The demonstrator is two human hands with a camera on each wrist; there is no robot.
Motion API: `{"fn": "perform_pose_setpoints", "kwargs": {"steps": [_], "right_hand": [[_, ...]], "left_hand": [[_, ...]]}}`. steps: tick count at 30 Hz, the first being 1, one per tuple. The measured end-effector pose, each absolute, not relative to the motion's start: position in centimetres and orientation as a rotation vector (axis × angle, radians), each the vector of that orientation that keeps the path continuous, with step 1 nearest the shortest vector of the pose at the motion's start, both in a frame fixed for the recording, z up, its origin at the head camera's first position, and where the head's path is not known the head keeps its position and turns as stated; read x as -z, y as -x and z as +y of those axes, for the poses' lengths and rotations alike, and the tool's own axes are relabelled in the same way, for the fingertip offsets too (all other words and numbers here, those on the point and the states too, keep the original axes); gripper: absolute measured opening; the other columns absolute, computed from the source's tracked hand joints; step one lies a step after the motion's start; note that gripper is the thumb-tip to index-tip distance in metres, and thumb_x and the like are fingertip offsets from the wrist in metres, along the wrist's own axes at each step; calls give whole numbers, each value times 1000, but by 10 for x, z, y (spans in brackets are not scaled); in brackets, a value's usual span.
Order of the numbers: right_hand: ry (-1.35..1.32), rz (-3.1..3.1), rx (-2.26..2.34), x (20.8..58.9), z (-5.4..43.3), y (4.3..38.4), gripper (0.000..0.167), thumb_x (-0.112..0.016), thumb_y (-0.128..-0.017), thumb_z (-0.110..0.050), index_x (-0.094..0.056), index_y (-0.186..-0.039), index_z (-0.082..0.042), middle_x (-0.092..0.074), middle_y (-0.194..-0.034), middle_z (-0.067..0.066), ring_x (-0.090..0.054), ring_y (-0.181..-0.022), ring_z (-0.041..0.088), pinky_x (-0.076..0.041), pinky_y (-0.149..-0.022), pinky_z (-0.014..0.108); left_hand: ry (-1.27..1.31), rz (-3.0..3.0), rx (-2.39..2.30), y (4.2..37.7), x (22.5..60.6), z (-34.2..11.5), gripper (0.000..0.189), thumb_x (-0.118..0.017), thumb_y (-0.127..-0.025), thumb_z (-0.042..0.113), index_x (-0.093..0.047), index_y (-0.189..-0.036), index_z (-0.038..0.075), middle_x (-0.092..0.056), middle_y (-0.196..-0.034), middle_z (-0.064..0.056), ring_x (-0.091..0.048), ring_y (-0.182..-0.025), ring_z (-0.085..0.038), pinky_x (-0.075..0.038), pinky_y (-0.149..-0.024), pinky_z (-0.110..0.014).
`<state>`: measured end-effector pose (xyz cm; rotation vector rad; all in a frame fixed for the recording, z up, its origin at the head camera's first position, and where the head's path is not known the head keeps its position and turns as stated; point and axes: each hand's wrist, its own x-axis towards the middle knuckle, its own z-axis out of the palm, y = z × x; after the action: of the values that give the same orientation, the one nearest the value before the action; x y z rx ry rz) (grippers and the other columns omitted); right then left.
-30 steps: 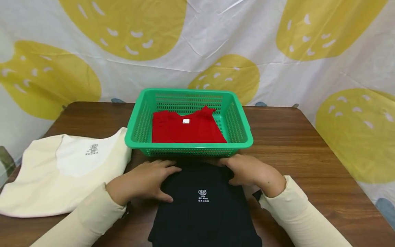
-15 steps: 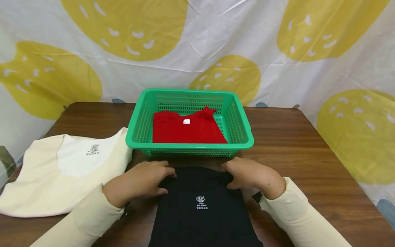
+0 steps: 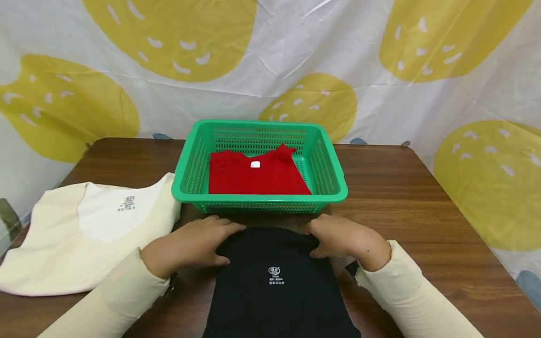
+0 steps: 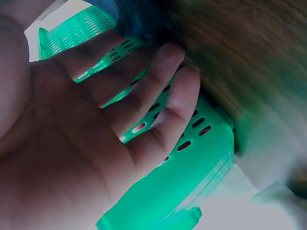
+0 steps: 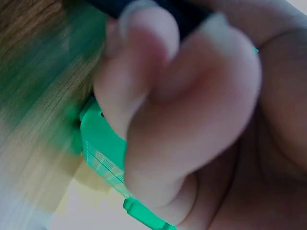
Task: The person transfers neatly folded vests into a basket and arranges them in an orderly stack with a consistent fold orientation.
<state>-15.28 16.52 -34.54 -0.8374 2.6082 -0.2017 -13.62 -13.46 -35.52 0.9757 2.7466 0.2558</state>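
Left hand (image 3: 196,242) loose, right hand (image 3: 344,240) curled, grip unclear, seemingly straighten flat black cloth garment (image 3: 276,307) before green plastic basket (image 3: 259,198), needing even pinches next.

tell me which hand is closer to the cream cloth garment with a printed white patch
Left. The left hand is just beside the cream garment, at the top left corner of the black cloth garment; the right hand is across, at its top right corner.
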Motion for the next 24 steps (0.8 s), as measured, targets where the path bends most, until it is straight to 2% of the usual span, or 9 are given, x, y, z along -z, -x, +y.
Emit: {"fn": "perform_pose_setpoints", "kwargs": {"steps": [5,9,13,16,19,24], "right_hand": [[818,2587,220,344,165,152,27,-79,-83,-10,-69,-109,-6,-69,-88,-3,-60,-75,10,-53,-70,31],[745,2553,282,343,163,151,26,-76,-86,-9,-66,-109,-7,-65,-77,-2,-61,-57,11,-53,-58,30],[685,2520,323,343,163,150,25,-74,-88,-9,-64,-110,-8,-61,-69,-2,-58,-43,14,-51,-50,29],[756,2539,290,342,163,151,22,-74,-87,-9,-64,-107,-10,-61,-71,-4,-58,-51,10,-50,-54,27],[865,2551,277,342,164,153,21,-76,-86,-11,-63,-103,-11,-62,-75,-6,-59,-61,8,-51,-60,26],[939,2517,303,342,164,154,36,-82,-82,-20,-64,-112,-11,-68,-91,-8,-62,-80,6,-53,-74,27]], "left_hand": [[-981,2711,-305,139,355,-136,72,-84,-79,22,-53,-142,10,-62,-127,-12,-58,-118,-32,-50,-99,-49],[-966,2693,-359,140,355,-137,75,-84,-79,21,-50,-144,9,-60,-121,-12,-59,-113,-29,-51,-97,-46],[-930,2681,-398,140,355,-137,78,-85,-79,20,-46,-146,9,-59,-123,-13,-59,-114,-28,-51,-98,-45],[-906,2682,-410,141,356,-136,76,-86,-78,19,-49,-143,7,-60,-123,-12,-59,-114,-27,-52,-98,-45],[-902,2695,-402,143,358,-136,65,-87,-76,20,-58,-133,6,-63,-115,-9,-61,-107,-23,-53,-96,-43],[-895,2719,-385,144,360,-137,51,-88,-74,23,-65,-117,9,-63,-103,-3,-60,-96,-17,-54,-90,-40]]}}
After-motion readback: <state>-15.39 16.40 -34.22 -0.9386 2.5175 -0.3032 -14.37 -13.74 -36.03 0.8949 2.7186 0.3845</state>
